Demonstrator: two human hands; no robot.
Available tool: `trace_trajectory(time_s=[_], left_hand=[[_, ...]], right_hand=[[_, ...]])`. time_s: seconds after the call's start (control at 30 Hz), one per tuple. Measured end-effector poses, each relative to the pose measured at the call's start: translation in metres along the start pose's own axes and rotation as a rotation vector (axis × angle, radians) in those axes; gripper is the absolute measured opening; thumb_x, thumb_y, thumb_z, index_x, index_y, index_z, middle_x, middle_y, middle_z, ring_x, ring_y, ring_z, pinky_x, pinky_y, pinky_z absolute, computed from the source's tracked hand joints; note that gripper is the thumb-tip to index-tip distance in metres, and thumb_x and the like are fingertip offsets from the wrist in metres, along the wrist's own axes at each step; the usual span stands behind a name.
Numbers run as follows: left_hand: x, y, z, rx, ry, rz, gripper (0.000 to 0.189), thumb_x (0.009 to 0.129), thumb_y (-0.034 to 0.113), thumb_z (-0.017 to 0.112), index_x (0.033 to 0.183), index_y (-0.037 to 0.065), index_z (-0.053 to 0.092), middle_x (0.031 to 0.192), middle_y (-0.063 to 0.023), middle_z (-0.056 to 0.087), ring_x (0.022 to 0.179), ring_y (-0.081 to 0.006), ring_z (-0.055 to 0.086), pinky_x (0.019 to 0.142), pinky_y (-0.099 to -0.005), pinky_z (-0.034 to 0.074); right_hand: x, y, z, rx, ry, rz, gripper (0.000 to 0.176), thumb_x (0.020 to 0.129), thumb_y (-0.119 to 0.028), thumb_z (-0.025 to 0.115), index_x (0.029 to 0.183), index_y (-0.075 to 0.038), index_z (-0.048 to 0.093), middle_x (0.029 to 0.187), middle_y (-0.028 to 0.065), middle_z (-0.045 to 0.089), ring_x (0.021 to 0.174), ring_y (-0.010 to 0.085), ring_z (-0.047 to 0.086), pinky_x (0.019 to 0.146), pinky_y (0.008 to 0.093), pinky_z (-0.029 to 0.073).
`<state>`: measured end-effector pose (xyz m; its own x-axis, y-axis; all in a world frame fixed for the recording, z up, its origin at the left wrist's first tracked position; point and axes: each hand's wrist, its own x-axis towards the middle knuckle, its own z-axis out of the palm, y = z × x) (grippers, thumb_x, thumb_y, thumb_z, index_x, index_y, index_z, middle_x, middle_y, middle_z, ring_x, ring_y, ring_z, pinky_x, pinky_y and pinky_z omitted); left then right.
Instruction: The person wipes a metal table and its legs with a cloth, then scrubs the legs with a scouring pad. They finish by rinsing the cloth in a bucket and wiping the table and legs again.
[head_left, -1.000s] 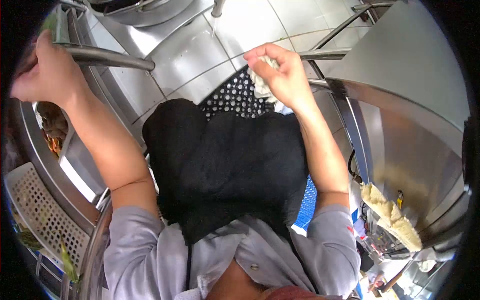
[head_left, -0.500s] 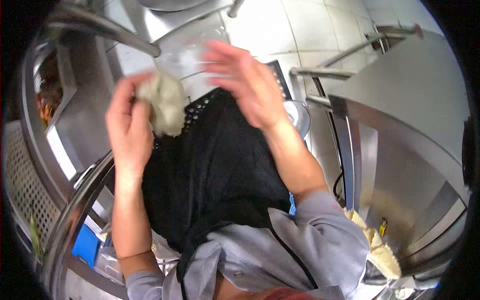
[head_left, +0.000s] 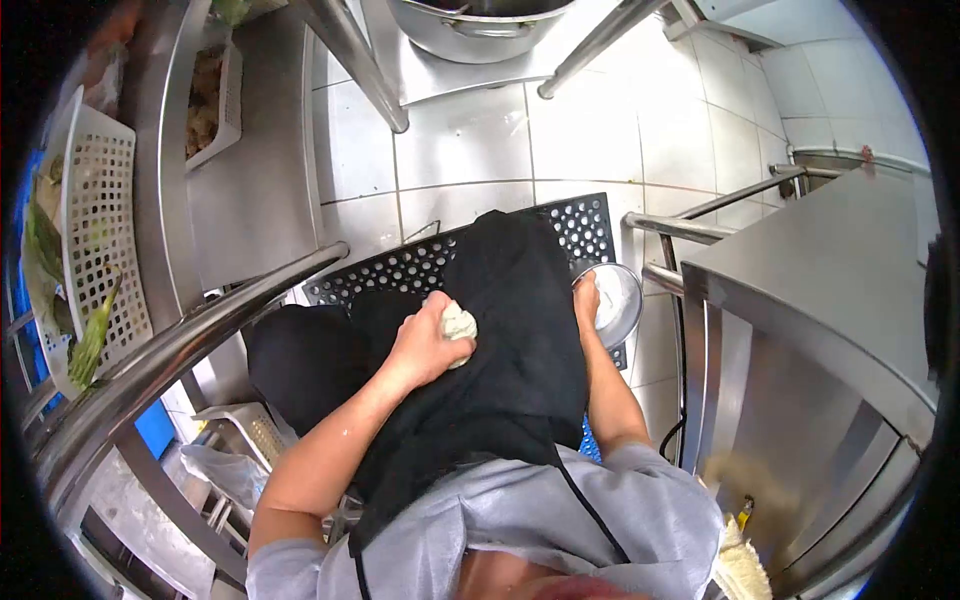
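My left hand [head_left: 430, 345] is closed around a lump of pale dough [head_left: 459, 325], held above the black apron [head_left: 500, 350] over my lap. Part of the dough is covered by the fingers. On the right, my right hand [head_left: 588, 305] is at the near-left rim of a round metal bowl [head_left: 628, 325]. White powder, possibly flour, lies inside the bowl. The fingers look closed on the rim, though their tips are partly hidden.
A black perforated mat [head_left: 590, 225] lies on white floor tiles. A metal pot [head_left: 480, 40] stands ahead on a low steel stand. Steel rails [head_left: 190, 340] and a white perforated basket [head_left: 100, 210] are on the left. A steel cabinet [head_left: 820, 290] stands at the right.
My right hand has come down from the air to the bowl. My left hand has lowered the dough toward the lap, and its fingers now cover more of it. The view has shifted.
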<state>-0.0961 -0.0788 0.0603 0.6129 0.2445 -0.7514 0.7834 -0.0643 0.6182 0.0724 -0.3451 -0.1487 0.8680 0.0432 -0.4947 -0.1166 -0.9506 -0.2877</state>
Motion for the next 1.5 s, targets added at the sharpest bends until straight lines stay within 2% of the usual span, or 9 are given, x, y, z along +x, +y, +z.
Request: trace_trajectory(time_s=[0.2, 0.27, 0.37, 0.8, 0.97, 1.0, 1.23, 1.4, 1.5], left_hand=[[-0.015, -0.014, -0.006, 0.001, 0.016, 0.068, 0.019, 0.075, 0.011, 0.065, 0.091, 0.001, 0.062, 0.084, -0.0169, 0.069, 0.086, -0.0309, 0.069, 0.079, -0.0387, 0.053], [-0.049, -0.001, -0.017, -0.301, -0.325, -0.132, 0.016, 0.076, 0.003, 0.059, 0.09, 0.003, 0.066, 0.073, -0.0021, 0.063, 0.063, -0.0112, 0.059, 0.055, -0.0292, 0.048], [-0.099, -0.005, -0.036, -0.183, -0.574, -0.068, 0.01, 0.074, 0.004, 0.064, 0.083, 0.002, 0.066, 0.068, -0.0039, 0.064, 0.06, -0.0126, 0.06, 0.056, -0.0302, 0.049], [-0.263, -0.062, -0.05, -0.039, 0.594, -0.501, 0.01, 0.065, 0.007, 0.055, 0.063, -0.002, 0.059, 0.053, -0.0043, 0.054, 0.051, -0.012, 0.046, 0.049, -0.0304, 0.037], [-0.295, -0.119, 0.001, 0.311, 0.789, -0.697, 0.029, 0.065, 0.017, 0.057, 0.077, -0.009, 0.063, 0.07, -0.0261, 0.065, 0.071, -0.0361, 0.067, 0.071, -0.0437, 0.05], [-0.293, -0.116, -0.003, 0.146, 0.57, -0.804, 0.033, 0.066, 0.018, 0.059, 0.085, -0.009, 0.066, 0.082, -0.0294, 0.067, 0.084, -0.0411, 0.068, 0.078, -0.0443, 0.05], [-0.318, -0.083, -0.01, 0.667, 0.755, -1.023, 0.032, 0.084, 0.024, 0.058, 0.101, -0.003, 0.064, 0.095, -0.0272, 0.065, 0.093, -0.0451, 0.063, 0.08, -0.0535, 0.048], [-0.312, 0.028, -0.052, 0.051, 1.038, -0.194, 0.035, 0.083, 0.015, 0.05, 0.109, -0.006, 0.061, 0.095, -0.0102, 0.059, 0.085, -0.0186, 0.052, 0.076, -0.0323, 0.04], [-0.244, 0.087, -0.078, 0.095, 0.656, 0.162, 0.041, 0.074, 0.028, 0.059, 0.099, -0.004, 0.067, 0.082, -0.0072, 0.053, 0.073, -0.0174, 0.047, 0.068, -0.0281, 0.033]], right_hand=[[0.002, -0.037, -0.02, 0.013, -0.083, -0.181, 0.048, 0.073, -0.01, 0.072, 0.109, 0.004, 0.044, 0.089, 0.0267, 0.066, 0.09, 0.0455, 0.064, 0.08, 0.0505, 0.049], [0.002, -0.054, -0.025, 0.035, -0.146, -0.214, 0.047, 0.072, -0.009, 0.072, 0.108, 0.005, 0.044, 0.087, 0.0262, 0.066, 0.088, 0.045, 0.064, 0.08, 0.0503, 0.049], [0.019, -0.066, -0.012, -0.024, -0.128, -0.329, 0.047, 0.072, -0.007, 0.071, 0.108, 0.005, 0.044, 0.087, 0.0274, 0.066, 0.087, 0.0465, 0.064, 0.08, 0.0502, 0.05], [0.076, -0.173, -0.015, -0.231, -0.092, -0.657, 0.037, 0.075, -0.002, 0.065, 0.107, 0.002, 0.047, 0.086, 0.0284, 0.066, 0.085, 0.0472, 0.064, 0.078, 0.0522, 0.051], [0.114, -0.192, -0.006, -0.333, 0.017, -0.713, 0.039, 0.074, -0.005, 0.063, 0.11, -0.001, 0.051, 0.085, 0.0251, 0.067, 0.085, 0.044, 0.067, 0.076, 0.0507, 0.053], [0.121, -0.196, -0.006, -0.357, 0.028, -0.728, 0.038, 0.074, -0.006, 0.063, 0.11, -0.001, 0.052, 0.086, 0.025, 0.068, 0.084, 0.0434, 0.067, 0.076, 0.0501, 0.054], [0.158, -0.186, -0.03, -0.405, 0.051, -0.554, 0.03, 0.077, -0.011, 0.063, 0.107, -0.004, 0.061, 0.09, 0.0231, 0.069, 0.088, 0.0384, 0.068, 0.079, 0.0467, 0.055], [0.15, -0.171, -0.058, -0.387, -0.035, -0.512, 0.027, 0.085, -0.03, 0.062, 0.098, -0.008, 0.07, 0.097, 0.0191, 0.07, 0.094, 0.0365, 0.067, 0.085, 0.0467, 0.051], [0.162, -0.169, -0.069, -0.078, 0.057, -0.284, 0.034, 0.085, -0.035, 0.06, 0.102, -0.007, 0.071, 0.107, 0.0217, 0.067, 0.106, 0.038, 0.062, 0.092, 0.0475, 0.048]])
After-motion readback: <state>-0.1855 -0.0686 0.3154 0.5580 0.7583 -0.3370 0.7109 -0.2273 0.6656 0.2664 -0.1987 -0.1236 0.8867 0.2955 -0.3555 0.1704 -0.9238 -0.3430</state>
